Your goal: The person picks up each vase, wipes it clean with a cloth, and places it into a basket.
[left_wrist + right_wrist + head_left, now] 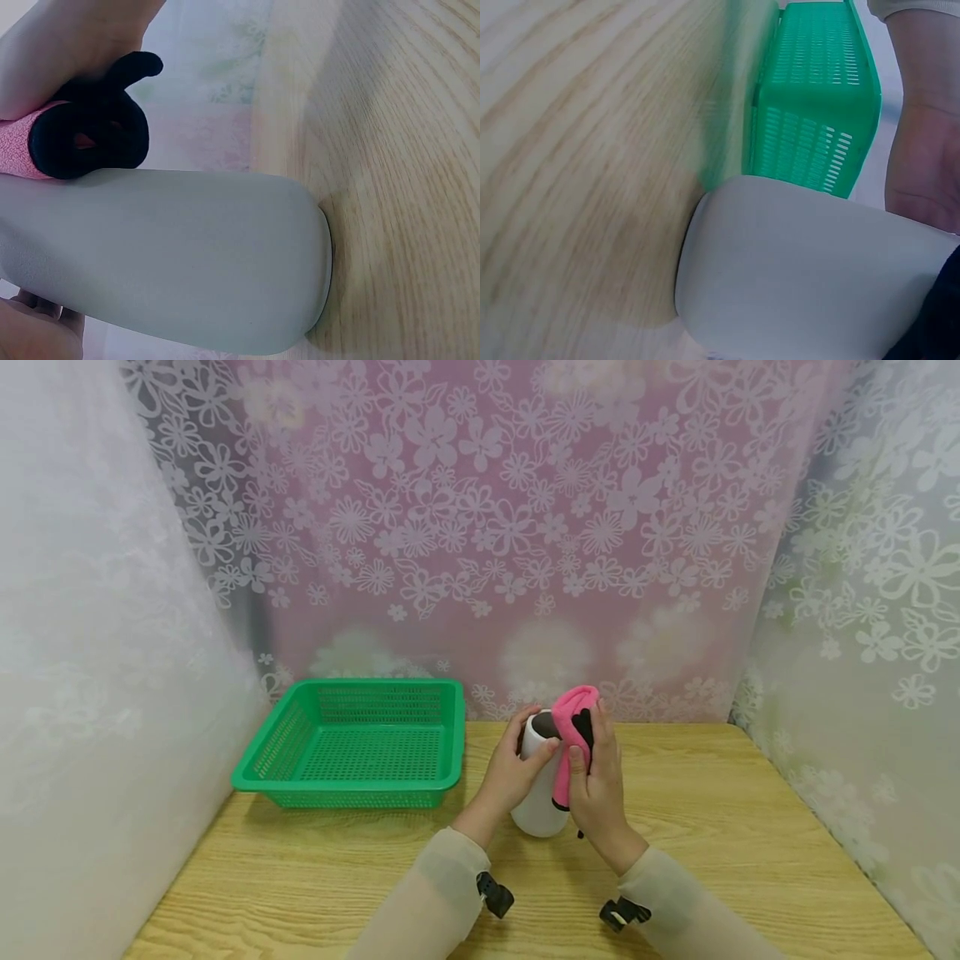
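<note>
A tall white vase-like container [538, 817] with an open, dark-looking mouth stands upright on the table. My left hand [506, 777] grips it near the top, thumb across the near side and fingers round the left. Against its right side, my right hand [603, 793] holds a rolled pink fabric item [576, 700] with black trim, thumb in front and fingers behind. The left wrist view shows the roll's black end [90, 139] close beside the container's wall [187, 255]. In the right wrist view the container's base [727, 262] meets the tabletop.
A green perforated plastic basket [352, 785] sits to the left of the container on the wood-grain table [720, 860]. Flower-patterned curtains [480, 527] close off the back and both sides. A black device [495, 895] is worn on each wrist.
</note>
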`<state>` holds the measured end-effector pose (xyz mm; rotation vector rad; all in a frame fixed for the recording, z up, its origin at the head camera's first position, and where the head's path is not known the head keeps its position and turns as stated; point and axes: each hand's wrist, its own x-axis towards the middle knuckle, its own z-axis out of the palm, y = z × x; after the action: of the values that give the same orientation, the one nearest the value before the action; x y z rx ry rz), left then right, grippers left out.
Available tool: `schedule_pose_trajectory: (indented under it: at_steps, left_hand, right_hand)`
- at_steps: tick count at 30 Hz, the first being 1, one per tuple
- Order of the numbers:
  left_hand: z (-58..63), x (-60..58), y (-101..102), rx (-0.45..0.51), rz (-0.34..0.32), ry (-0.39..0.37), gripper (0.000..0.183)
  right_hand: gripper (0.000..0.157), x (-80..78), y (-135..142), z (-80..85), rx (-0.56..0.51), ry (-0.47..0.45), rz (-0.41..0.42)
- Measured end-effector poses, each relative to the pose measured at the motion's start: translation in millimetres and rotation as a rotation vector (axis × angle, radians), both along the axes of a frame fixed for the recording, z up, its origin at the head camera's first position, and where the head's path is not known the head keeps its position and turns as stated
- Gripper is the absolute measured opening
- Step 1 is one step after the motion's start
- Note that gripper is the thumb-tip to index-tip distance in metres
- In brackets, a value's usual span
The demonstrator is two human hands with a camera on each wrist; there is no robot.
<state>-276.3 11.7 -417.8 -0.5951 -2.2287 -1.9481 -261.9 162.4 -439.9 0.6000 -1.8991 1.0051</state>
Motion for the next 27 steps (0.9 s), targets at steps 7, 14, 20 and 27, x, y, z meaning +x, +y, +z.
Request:
schedule_pose_trajectory:
  at_steps: [7,14,20,27]
  left_hand:
    - [9.2,6.0,-3,-0.014,-0.017,-0.023,0.062]
    - [-11.3,-8.8,1,0.012,-0.009,-0.006,0.064]
    - [-9.7,-6.9,0,0.020,-0.010,0.006,0.064]
    - [-10.1,-6.7,1,0.014,0.000,0.001,0.062]
  right_hand:
    - [0.055,-1.6,1,-1.8,-0.022,-0.012,0.021]
    - [0.061,0.3,2,-5.0,-0.049,-0.093,0.024]
    - [0.065,1.0,3,-8.2,-0.080,-0.140,0.052]
    - [0.061,16.4,-4,4.9,-0.145,-0.225,0.083]
